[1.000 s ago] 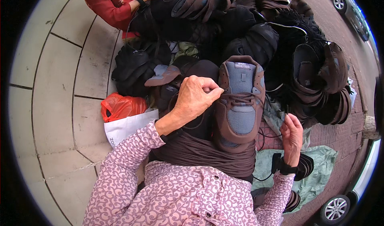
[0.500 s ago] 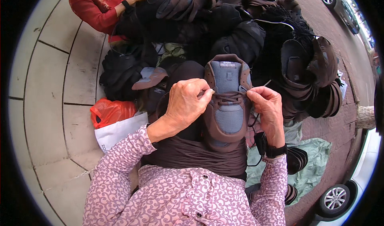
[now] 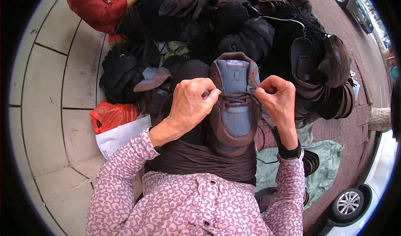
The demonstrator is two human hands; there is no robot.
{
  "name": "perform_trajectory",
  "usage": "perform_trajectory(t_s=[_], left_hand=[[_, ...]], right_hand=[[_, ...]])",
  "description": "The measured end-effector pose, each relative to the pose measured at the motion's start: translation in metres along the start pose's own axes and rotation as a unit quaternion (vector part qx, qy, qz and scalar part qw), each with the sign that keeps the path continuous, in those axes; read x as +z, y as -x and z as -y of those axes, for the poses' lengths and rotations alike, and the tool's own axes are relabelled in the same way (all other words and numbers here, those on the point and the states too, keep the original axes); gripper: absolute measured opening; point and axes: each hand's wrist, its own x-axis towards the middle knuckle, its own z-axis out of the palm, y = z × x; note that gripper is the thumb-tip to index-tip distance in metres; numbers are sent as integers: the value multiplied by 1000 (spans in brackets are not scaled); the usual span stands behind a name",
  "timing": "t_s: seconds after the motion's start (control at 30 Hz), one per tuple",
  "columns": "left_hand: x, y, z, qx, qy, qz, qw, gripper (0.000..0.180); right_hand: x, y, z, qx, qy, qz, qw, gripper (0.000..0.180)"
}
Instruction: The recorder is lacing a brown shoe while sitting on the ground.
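Note:
A brown and blue-grey shoe upper (image 3: pixel 238 123) lies over my lap, its tongue pointing away from me. Dark brown shoelace (image 3: pixel 234 98) runs in rows across its throat. On the left side of the throat, my left hand (image 3: pixel 188 102) is closed in a pinch at the lace. My right hand (image 3: pixel 279 98) pinches the lace at the opposite eyelets, thumb and forefinger together. Across my thighs rests a thick bundle of loose brown laces (image 3: pixel 200 161). Below the toe, the edge of another upper seems to show.
Piles of dark shoe uppers (image 3: pixel 246 39) lie ahead, with more brown uppers (image 3: pixel 307 64) at right. Another person in a red sleeve (image 3: pixel 98 8) works at far left. An orange plastic bag (image 3: pixel 112 117) and white bag (image 3: pixel 121 135) stand left; green sheeting (image 3: pixel 326 161) lies right.
My right hand has turned and lifted slightly, its wrist now higher, still pinching at the right eyelets. My left hand keeps its pinch. The whole view has shifted a little.

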Motion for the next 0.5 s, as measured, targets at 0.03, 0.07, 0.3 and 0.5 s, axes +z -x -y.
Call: perform_trajectory(t_s=[0.03,0.07,0.3,0.5], left_hand=[[-1,0,0,1,-1,-2,1000,13],[-1,1,0,2,-2,-4,1000,12],[0,1,4,0,-9,-4,1000,13],[0,-2,2,-2,0,7,1000,13]], right_hand=[[3,-1,7,-79,101,-21,992,9],[5,-2,13,-116,118,-28,986,12],[-1,-11,10,34,26,41,998,13],[-8,-12,-4,91,-32,57,994,11]])
